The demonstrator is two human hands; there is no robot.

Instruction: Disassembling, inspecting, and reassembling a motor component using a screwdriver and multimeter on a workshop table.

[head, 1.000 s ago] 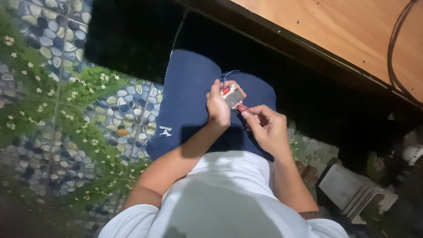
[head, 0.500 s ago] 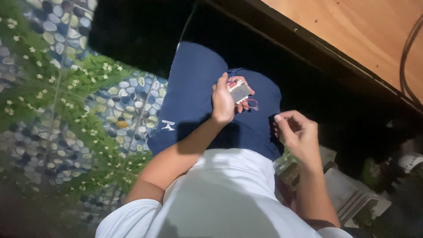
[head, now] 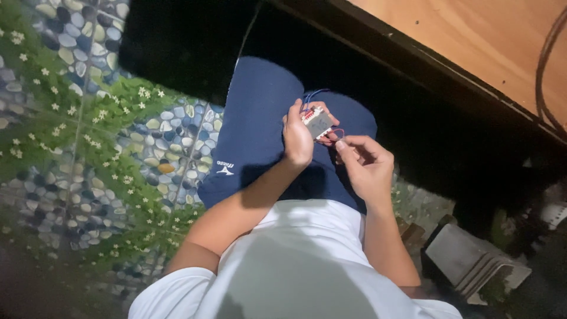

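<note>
My left hand (head: 297,134) holds a small grey electronic module (head: 317,121) with red and white parts and thin blue and red wires (head: 314,94) coming off its top. It is held above my lap, over my navy shorts (head: 260,124). My right hand (head: 365,160) is just below and to the right of the module, fingers pinched close to its lower edge near a thin red wire loop (head: 336,133). Whether the fingers actually grip that wire cannot be told.
A wooden table top (head: 472,41) with a dark edge runs across the upper right, with a dark cable (head: 546,65) on it. The floor at left has a pebble and flower pattern (head: 88,147). Grey stacked panels (head: 472,260) lie at the lower right.
My right hand had swung away to the right half a second ago and has come back to the module. My left hand kept hold of the module throughout.
</note>
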